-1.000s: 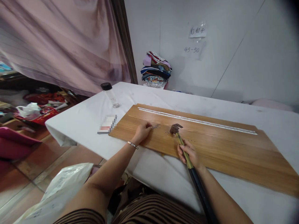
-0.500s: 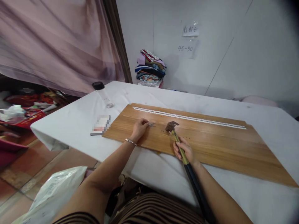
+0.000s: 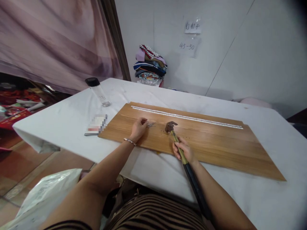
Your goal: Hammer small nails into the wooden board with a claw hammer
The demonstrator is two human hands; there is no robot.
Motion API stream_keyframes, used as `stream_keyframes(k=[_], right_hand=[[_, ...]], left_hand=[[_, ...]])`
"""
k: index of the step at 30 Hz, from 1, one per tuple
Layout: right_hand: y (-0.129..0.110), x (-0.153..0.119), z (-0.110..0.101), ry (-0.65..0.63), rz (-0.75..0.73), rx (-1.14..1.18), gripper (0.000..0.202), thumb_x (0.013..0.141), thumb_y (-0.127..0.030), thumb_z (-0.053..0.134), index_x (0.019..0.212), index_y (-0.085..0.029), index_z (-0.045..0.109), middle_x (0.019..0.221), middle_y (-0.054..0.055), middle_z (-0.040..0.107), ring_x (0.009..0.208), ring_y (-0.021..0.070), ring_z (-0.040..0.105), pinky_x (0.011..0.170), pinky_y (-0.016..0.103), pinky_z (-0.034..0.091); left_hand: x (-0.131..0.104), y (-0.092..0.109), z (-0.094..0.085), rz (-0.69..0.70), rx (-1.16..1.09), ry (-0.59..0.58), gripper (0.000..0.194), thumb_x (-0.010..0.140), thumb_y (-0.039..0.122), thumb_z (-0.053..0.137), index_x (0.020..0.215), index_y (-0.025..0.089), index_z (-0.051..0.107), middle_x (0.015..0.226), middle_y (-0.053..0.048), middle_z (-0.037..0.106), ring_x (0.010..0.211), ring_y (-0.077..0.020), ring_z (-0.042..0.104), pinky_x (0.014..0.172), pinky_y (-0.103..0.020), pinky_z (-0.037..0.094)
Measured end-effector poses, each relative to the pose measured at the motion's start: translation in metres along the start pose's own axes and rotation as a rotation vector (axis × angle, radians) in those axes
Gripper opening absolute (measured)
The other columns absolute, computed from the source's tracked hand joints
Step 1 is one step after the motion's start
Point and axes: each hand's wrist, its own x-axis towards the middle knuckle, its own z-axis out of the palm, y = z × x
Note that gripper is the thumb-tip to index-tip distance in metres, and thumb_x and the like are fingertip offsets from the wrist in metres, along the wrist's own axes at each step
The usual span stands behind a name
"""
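Observation:
My right hand [image 3: 185, 150] is wrapped round the yellowish upper handle of a claw hammer [image 3: 189, 172]. The hammer's rusty head is over the wooden board [image 3: 216, 147], and its black grip runs back along my forearm. My left hand [image 3: 139, 127] is closed with fingertips together at the edge of a small pile of nails [image 3: 151, 125] on the board. What those fingers pinch, if anything, is too small to make out. Several small dark nail heads or holes dot the board near the hammer head and to its right.
Two white strips [image 3: 187, 117] lie along the board's far side. Left of the board on the white-covered table [image 3: 59, 118] are a blurred-out flat item [image 3: 96, 124] and a clear bottle with a black lid [image 3: 99, 94]. Folded clothes [image 3: 150, 67] are stacked by the wall.
The camera view has shifted slightly, so the table and board appear a little further left and higher. Both hands keep nearly the same places over the board; the hammer stays in my right hand.

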Motion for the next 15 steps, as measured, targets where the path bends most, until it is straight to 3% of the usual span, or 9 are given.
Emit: stream_keyframes(k=[4,15], right_hand=[[-0.0013,0.0005,0.0011,0.010,0.003,-0.018,0.042,0.078,-0.033,0.063,0.114,-0.019,0.048,0.055,-0.010,0.055,0.027,0.0064,0.042,0.027,0.016,0.027],[0.0022,0.0045,0.0009,0.007,0.001,-0.044,0.045,0.078,-0.034,0.062,0.117,-0.019,0.046,0.054,-0.011,0.055,0.026,0.0069,0.041,0.026,0.017,0.026]], left_hand=[[-0.0005,0.0039,-0.0007,-0.024,0.021,-0.035,0.021,0.079,0.027,0.060,0.096,0.018,0.067,0.086,-0.004,0.071,0.081,-0.0173,0.063,0.078,-0.029,0.048],[0.0012,0.0038,-0.0002,-0.016,0.087,-0.036,0.013,0.078,0.032,0.062,0.082,0.020,0.065,0.079,-0.001,0.069,0.075,-0.0161,0.061,0.071,-0.027,0.045]])
